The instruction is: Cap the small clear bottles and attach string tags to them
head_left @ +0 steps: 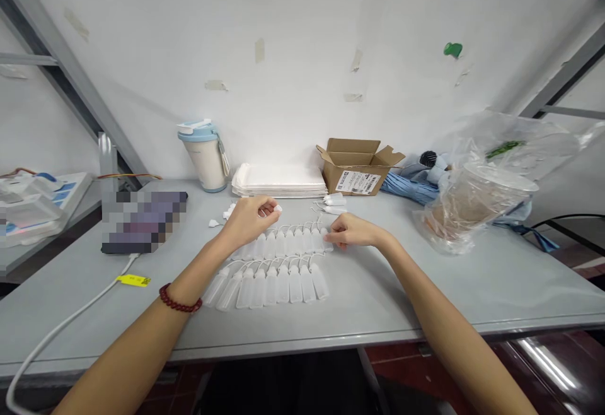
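Two rows of small translucent plastic bottles lie side by side on the grey table (425, 289): a far row (288, 241) and a near row (269, 286). My left hand (248, 216) hovers above the far row's left part, fingers pinched on a small white cap (278, 209). My right hand (350, 231) rests at the right end of the far row, fingers curled against the last bottle there. Two loose bottles (334, 202) lie beyond my right hand. A few white caps (222, 216) lie left of my left hand.
At the back stand a blue-lidded tumbler (205, 153), a stack of white sheets (278, 180) and an open cardboard box (357, 166). Clear plastic bags (482, 188) and blue cloth (409, 185) fill the right. A dark blurred device (142, 221) with a white cable (70, 320) lies left.
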A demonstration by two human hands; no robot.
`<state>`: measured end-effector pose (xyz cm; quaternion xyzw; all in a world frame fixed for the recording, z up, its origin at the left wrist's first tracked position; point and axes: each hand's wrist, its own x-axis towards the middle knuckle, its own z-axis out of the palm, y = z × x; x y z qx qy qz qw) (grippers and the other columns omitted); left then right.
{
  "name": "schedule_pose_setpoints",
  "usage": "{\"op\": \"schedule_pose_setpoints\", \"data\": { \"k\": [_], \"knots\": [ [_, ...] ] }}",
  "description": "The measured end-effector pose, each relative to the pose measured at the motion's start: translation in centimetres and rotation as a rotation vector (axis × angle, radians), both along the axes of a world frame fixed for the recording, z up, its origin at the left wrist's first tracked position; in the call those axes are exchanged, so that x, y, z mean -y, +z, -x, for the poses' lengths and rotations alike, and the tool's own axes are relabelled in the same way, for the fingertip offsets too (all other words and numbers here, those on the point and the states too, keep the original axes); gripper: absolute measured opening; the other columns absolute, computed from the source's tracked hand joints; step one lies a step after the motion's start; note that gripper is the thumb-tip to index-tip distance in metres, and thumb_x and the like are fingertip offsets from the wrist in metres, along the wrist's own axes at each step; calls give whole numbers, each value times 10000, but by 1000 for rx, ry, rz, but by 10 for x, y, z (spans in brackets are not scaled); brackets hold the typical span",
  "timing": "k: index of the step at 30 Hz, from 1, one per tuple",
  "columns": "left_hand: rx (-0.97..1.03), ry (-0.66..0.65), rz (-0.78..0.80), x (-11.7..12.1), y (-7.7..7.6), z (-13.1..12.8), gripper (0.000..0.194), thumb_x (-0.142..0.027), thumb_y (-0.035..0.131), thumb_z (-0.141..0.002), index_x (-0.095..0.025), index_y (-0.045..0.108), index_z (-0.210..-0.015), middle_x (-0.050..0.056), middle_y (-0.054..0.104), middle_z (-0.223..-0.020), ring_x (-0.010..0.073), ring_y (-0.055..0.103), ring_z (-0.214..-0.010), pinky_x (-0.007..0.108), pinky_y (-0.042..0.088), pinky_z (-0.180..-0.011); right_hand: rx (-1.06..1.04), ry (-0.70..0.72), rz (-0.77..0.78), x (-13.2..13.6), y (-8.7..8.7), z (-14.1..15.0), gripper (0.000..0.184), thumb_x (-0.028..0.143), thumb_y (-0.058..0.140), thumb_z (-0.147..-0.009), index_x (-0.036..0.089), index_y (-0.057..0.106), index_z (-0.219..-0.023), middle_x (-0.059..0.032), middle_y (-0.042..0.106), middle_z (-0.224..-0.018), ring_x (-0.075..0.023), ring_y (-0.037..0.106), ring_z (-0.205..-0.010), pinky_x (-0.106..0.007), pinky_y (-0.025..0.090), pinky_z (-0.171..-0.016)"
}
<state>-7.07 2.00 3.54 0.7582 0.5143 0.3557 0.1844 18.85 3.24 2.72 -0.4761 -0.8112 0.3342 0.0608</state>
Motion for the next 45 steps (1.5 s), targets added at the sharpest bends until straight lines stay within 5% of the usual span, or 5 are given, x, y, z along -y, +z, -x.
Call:
{"op": "schedule_pose_setpoints", "data": {
  "k": [8, 14, 28, 38, 45],
  "knots": [
    [81, -19, 76, 4, 3, -2, 251, -387, 580, -723, -154, 649, -785, 42, 679, -763, 169, 600, -706, 281, 483, -665, 218, -150, -284, -7, -12, 3, 363, 311, 525, -728, 179, 403, -412, 13, 438, -408, -86, 352, -408, -240, 232, -438],
    [183, -164, 262, 12, 7, -8, 261, -404, 593, -742, -154, 646, -794, 44, 672, -753, 174, 619, -713, 282, 486, -656, 17, -212, -614, -9, -17, 10, 287, 351, 519, -811, 181, 460, -587, -1, 519, -562, -107, 422, -520, -237, 292, -524],
    [323, -261, 425, 16, 10, -14, 253, -395, 599, -767, -152, 667, -769, 63, 703, -758, 156, 623, -639, 293, 520, -624, -255, -88, -1052, 18, -29, 44, 176, 355, 520, -885, 197, 585, -923, -72, 644, -786, -183, 591, -703, -279, 456, -611],
    [355, -388, 562, 19, 10, -14, 329, -457, 533, -826, -149, 625, -757, 69, 678, -788, 137, 603, -612, 286, 522, -592, -380, -22, -1089, 19, -26, 44, 108, 236, 510, -893, 197, 575, -970, -85, 678, -883, -186, 621, -804, -283, 508, -651],
    [335, -355, 515, 17, 8, -14, 273, -411, 582, -799, -147, 648, -810, 63, 669, -773, 142, 611, -638, 283, 538, -603, -345, -5, -1081, 21, -26, 45, 96, 225, 507, -889, 199, 587, -936, -79, 673, -852, -177, 612, -740, -287, 499, -652]
  ]
}}
